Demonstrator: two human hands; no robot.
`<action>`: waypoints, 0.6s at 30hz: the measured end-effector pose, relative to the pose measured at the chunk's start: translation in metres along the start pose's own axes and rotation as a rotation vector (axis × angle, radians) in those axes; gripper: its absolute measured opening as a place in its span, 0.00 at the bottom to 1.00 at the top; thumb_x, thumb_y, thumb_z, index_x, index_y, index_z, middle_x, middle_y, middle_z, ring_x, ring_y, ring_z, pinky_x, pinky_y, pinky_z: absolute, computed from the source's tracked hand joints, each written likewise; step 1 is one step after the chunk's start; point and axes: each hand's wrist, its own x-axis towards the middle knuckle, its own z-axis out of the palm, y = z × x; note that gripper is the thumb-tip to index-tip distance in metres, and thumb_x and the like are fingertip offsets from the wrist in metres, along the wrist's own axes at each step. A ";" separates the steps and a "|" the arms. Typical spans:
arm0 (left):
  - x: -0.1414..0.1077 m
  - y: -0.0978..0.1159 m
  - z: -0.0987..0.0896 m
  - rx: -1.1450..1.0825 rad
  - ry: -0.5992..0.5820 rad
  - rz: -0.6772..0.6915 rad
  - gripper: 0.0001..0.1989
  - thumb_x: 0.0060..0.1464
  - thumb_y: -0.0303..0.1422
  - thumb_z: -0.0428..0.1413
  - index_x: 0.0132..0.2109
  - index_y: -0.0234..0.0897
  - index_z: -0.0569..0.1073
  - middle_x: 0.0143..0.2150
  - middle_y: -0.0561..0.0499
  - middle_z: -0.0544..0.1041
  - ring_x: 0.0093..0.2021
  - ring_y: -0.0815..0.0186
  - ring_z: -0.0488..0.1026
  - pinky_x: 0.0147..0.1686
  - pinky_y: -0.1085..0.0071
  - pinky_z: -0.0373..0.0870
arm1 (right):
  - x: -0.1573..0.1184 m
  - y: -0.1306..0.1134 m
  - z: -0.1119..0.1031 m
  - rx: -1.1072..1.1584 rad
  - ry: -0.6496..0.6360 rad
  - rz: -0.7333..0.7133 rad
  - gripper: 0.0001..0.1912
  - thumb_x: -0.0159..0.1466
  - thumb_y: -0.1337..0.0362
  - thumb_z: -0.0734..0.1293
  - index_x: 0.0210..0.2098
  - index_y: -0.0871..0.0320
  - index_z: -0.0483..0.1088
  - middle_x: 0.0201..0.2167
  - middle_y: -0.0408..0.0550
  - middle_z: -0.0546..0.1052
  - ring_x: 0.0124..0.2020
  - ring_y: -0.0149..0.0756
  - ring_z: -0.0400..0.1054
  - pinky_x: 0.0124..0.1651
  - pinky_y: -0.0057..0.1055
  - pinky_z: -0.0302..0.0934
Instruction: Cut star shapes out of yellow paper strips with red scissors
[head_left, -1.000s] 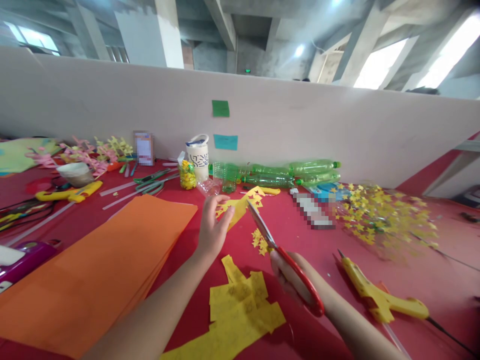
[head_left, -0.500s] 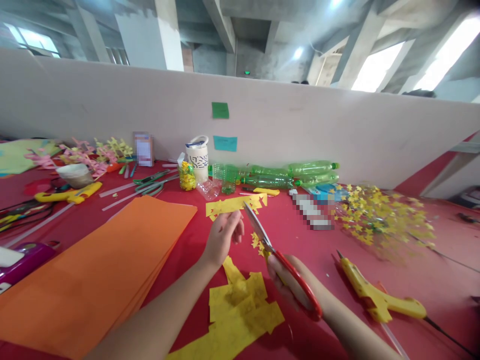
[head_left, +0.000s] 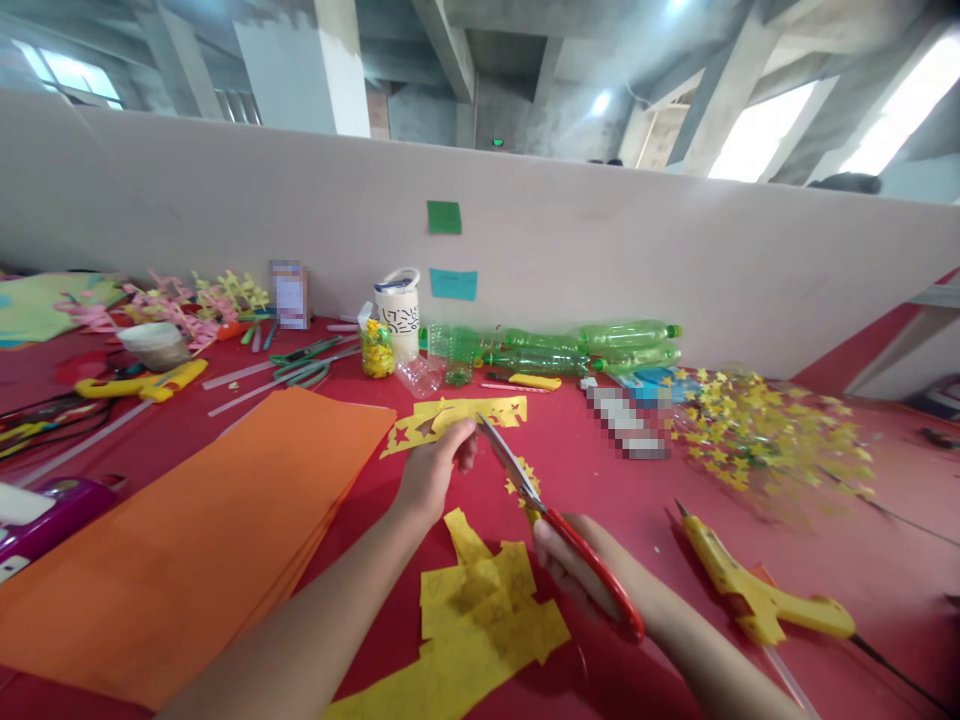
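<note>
My right hand [head_left: 581,560] grips scissors [head_left: 559,525] with red handles, their blades pointing up and left. The tips reach close to the fingers of my left hand [head_left: 439,465]. My left hand is closed on a yellow paper strip [head_left: 403,436] with star-shaped holes, which sticks out to its left; the fingertips are partly hidden. Behind it lies another yellow strip [head_left: 512,408] with cut-outs. Small yellow paper stars [head_left: 527,468] lie beyond the scissor blades. Nearer me, between my forearms, yellow paper pieces [head_left: 480,620] overlap on the red tabletop [head_left: 622,680].
Orange sheets [head_left: 210,530] are stacked at left. A yellow glue gun [head_left: 750,590] lies at right, below branches of yellow stars [head_left: 750,430]. Green plastic bottles [head_left: 540,360] and a white cup [head_left: 397,315] line the partition [head_left: 600,240]. Another glue gun [head_left: 150,383] is at far left.
My left hand has shifted slightly left and toward me, and the strip with star holes now shows beside it. The scissors have moved slightly left, their tips still close to that hand.
</note>
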 end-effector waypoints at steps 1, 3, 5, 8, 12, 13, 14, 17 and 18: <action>0.000 0.000 0.000 -0.017 -0.005 -0.005 0.15 0.47 0.42 0.59 0.22 0.35 0.73 0.18 0.54 0.69 0.21 0.71 0.64 0.24 0.73 0.59 | 0.000 -0.001 0.000 0.005 -0.002 0.006 0.27 0.62 0.40 0.57 0.23 0.58 0.59 0.11 0.31 0.54 0.11 0.21 0.48 0.14 0.20 0.42; 0.000 0.001 0.000 -0.044 -0.012 -0.010 0.14 0.47 0.41 0.59 0.23 0.35 0.73 0.18 0.54 0.69 0.21 0.71 0.64 0.23 0.74 0.59 | 0.000 -0.002 0.000 0.026 0.001 0.028 0.27 0.62 0.40 0.57 0.23 0.57 0.58 0.11 0.32 0.55 0.11 0.21 0.49 0.14 0.21 0.42; 0.000 0.001 0.001 -0.059 -0.011 -0.014 0.13 0.46 0.40 0.59 0.22 0.35 0.73 0.18 0.54 0.69 0.20 0.72 0.64 0.22 0.74 0.59 | 0.000 -0.004 0.000 0.036 0.005 0.044 0.27 0.61 0.40 0.58 0.22 0.57 0.58 0.12 0.33 0.57 0.11 0.21 0.49 0.14 0.21 0.43; 0.001 0.001 0.001 -0.065 -0.013 -0.016 0.13 0.46 0.39 0.59 0.23 0.34 0.73 0.18 0.54 0.69 0.20 0.72 0.64 0.22 0.74 0.59 | 0.000 -0.005 0.000 0.001 0.017 0.020 0.27 0.61 0.40 0.58 0.22 0.57 0.57 0.12 0.34 0.58 0.12 0.21 0.49 0.15 0.21 0.43; 0.002 0.002 0.000 -0.079 -0.010 -0.019 0.13 0.45 0.39 0.59 0.23 0.34 0.74 0.18 0.54 0.69 0.20 0.72 0.63 0.21 0.75 0.58 | 0.000 -0.005 -0.002 -0.028 0.021 0.013 0.26 0.63 0.42 0.57 0.22 0.57 0.57 0.12 0.34 0.58 0.12 0.21 0.49 0.15 0.21 0.43; 0.002 0.002 0.000 -0.084 -0.009 -0.021 0.13 0.45 0.39 0.59 0.23 0.34 0.74 0.18 0.54 0.69 0.20 0.73 0.63 0.21 0.75 0.58 | 0.000 -0.004 -0.002 -0.028 0.018 0.016 0.26 0.63 0.43 0.58 0.22 0.57 0.57 0.13 0.34 0.58 0.12 0.21 0.49 0.15 0.21 0.43; 0.003 0.002 0.000 -0.088 -0.009 -0.022 0.12 0.45 0.39 0.60 0.23 0.34 0.74 0.18 0.54 0.69 0.20 0.73 0.63 0.20 0.75 0.58 | 0.000 -0.004 -0.002 -0.026 0.017 0.017 0.25 0.63 0.43 0.58 0.22 0.57 0.57 0.13 0.34 0.58 0.12 0.21 0.50 0.15 0.21 0.43; 0.003 0.003 0.000 -0.089 -0.013 -0.026 0.12 0.44 0.39 0.60 0.22 0.34 0.73 0.18 0.54 0.69 0.19 0.73 0.62 0.20 0.75 0.57 | 0.000 -0.004 -0.002 -0.030 0.016 0.015 0.24 0.64 0.44 0.58 0.22 0.57 0.57 0.13 0.34 0.59 0.11 0.21 0.49 0.15 0.21 0.44; 0.003 0.003 0.000 -0.089 -0.013 -0.026 0.13 0.44 0.39 0.60 0.22 0.34 0.73 0.18 0.54 0.69 0.19 0.73 0.62 0.20 0.75 0.57 | -0.001 -0.005 -0.002 -0.033 0.022 0.016 0.24 0.64 0.45 0.58 0.22 0.57 0.57 0.13 0.34 0.59 0.11 0.21 0.49 0.15 0.21 0.44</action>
